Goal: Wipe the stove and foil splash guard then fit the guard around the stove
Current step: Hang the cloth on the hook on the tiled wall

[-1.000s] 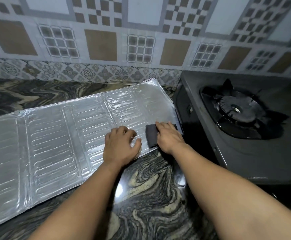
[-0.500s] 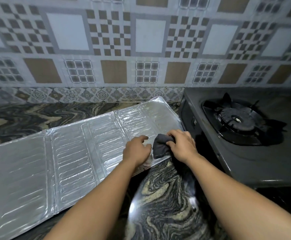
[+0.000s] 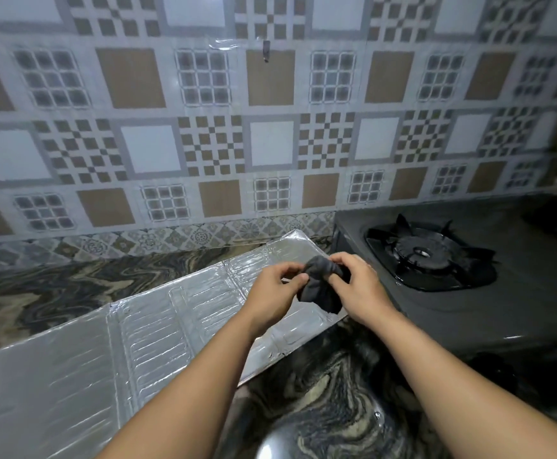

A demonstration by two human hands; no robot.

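Both hands' grip pinching dark cloth (image 3: 322, 288), left hand (image 3: 275, 289), right hand (image 3: 358, 286), above foil guard (image 3: 158, 329), beside stove (image 3: 469, 303)

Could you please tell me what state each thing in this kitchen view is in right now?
Foil splash guard: unfolded, lying flat on the counter.
Cloth: bunched, lifted, held by both hands.
Left hand: pinching the cloth.
Right hand: gripping the cloth.
Stove: burner unlit, no guard fitted.
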